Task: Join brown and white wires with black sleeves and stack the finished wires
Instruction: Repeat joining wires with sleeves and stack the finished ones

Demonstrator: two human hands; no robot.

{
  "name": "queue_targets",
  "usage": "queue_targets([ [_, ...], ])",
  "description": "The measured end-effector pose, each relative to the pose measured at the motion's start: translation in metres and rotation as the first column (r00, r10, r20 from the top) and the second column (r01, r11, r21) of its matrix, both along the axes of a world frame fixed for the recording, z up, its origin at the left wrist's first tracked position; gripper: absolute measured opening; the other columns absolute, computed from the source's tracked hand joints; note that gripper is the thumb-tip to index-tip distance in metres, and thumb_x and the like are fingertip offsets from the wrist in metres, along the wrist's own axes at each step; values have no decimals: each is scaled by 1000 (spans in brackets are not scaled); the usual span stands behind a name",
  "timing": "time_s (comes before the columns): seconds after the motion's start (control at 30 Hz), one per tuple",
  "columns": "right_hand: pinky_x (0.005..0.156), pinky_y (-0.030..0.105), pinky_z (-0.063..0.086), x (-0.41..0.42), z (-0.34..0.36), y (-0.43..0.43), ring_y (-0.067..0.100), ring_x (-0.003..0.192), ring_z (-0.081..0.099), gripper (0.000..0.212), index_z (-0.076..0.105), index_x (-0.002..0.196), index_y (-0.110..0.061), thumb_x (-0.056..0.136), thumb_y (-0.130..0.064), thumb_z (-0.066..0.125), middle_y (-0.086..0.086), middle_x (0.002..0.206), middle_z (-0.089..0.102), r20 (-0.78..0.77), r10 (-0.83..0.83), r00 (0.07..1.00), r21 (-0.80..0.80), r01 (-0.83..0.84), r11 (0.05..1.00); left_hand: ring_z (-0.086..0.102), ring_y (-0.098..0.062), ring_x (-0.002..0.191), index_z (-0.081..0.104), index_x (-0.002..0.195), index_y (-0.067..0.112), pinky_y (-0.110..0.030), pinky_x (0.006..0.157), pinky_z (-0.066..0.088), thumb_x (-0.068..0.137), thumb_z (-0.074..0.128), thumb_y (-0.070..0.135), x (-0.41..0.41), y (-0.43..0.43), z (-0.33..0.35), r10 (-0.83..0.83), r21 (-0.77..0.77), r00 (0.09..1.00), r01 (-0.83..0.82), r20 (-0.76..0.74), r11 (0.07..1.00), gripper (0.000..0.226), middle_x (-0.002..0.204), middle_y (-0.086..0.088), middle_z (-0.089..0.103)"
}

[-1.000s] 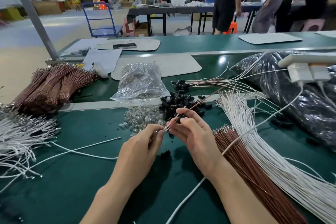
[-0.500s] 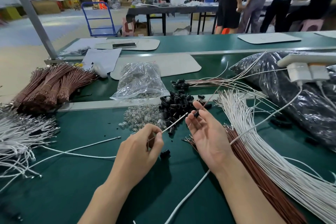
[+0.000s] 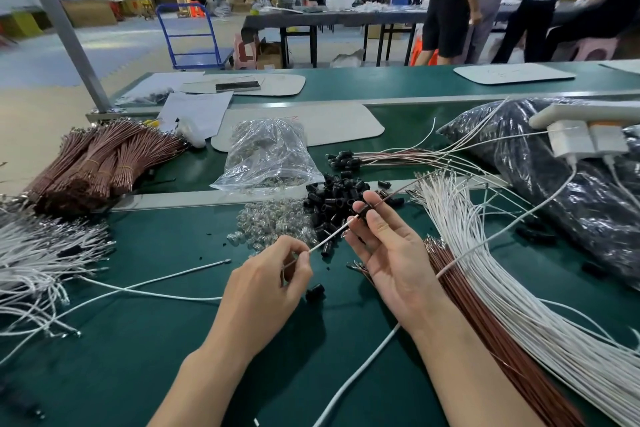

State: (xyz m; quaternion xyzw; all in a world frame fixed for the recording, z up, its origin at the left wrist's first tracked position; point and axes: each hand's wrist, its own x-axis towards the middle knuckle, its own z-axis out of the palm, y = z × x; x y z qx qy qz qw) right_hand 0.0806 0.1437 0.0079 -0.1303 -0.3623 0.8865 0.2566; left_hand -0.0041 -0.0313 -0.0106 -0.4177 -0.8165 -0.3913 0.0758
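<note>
My left hand (image 3: pixel 268 282) pinches the near end of a white wire (image 3: pixel 332 235) that runs up and right into a black sleeve (image 3: pixel 364 210). My right hand (image 3: pixel 388 246), palm up, pinches that sleeve between thumb and fingertips. A brown wire (image 3: pixel 403 188) leaves the sleeve's far side toward the upper right. A pile of loose black sleeves (image 3: pixel 332 199) lies just beyond both hands. Loose brown wires (image 3: pixel 485 319) and white wires (image 3: pixel 512 274) fan out at the right. Joined wires (image 3: pixel 391 157) lie stacked behind the sleeve pile.
Clear small parts (image 3: pixel 273 224) lie left of the sleeves, with a clear bag (image 3: pixel 266 154) behind. Bundled brown wires (image 3: pixel 93 165) and white wires (image 3: pixel 38 253) sit at the left. A black bag (image 3: pixel 568 191) and a white charger (image 3: pixel 585 139) are at the right. People stand at far tables.
The hands have drawn apart. The right hand turned palm up and moved up and right with the sleeve, so the white wire now stretches between the two hands.
</note>
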Motion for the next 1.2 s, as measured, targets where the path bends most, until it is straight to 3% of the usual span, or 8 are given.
queue_targets([
  [0.27, 74, 27, 59, -1, -1, -1, 14, 85, 72, 33, 66, 125, -14, 94, -5, 58, 5, 110, 74, -13, -2, 1000, 54, 3, 999, 54, -10, 63, 51, 92, 38, -29, 57, 44, 98, 50, 41, -1, -1, -1, 25, -5, 999, -25, 30, 1000, 6, 78, 20, 60],
  [0.7, 77, 25, 58, -7, -7, -19, 19, 91, 73, 29, 68, 120, -19, 96, -6, 59, 7, 112, 75, 87, 52, 995, 276, -74, 958, 50, -11, 58, 53, 96, 38, -31, 54, 40, 98, 49, 44, 3, 2, 2, 36, 41, 997, -39, 69, 998, 7, 71, 15, 59],
  [0.8, 76, 25, 57, -8, -7, -23, 20, 91, 74, 25, 73, 110, -20, 96, -4, 59, 8, 111, 76, 86, 58, 995, 274, -79, 958, 50, -11, 58, 53, 99, 40, -29, 53, 35, 99, 44, 50, 3, 1, 3, 40, 37, 997, -42, 70, 998, 13, 75, 19, 59],
  [0.87, 76, 25, 58, -7, -5, -18, 19, 90, 73, 25, 76, 105, -22, 96, -5, 60, 8, 110, 75, 73, 29, 997, 251, -47, 967, 54, -9, 61, 53, 103, 42, -29, 55, 40, 101, 41, 53, 1, -1, 4, 44, 22, 997, -45, 69, 999, 17, 80, 20, 60],
  [1.0, 75, 26, 59, -2, -3, 0, 17, 88, 73, 26, 72, 113, -15, 97, -2, 57, 8, 109, 75, 25, -65, 998, 146, 60, 987, 56, -7, 67, 56, 100, 41, -32, 61, 49, 99, 50, 46, -5, -6, 5, 65, -30, 997, -63, 44, 998, 8, 73, 16, 60],
  [1.2, 78, 27, 58, -4, -4, -7, 19, 91, 73, 27, 76, 111, -21, 91, -10, 63, 7, 112, 75, 39, -48, 998, 230, 38, 972, 55, -10, 65, 57, 98, 40, -30, 59, 46, 98, 50, 46, -2, -5, 6, 37, 71, 995, -44, 96, 997, 10, 88, 26, 62],
])
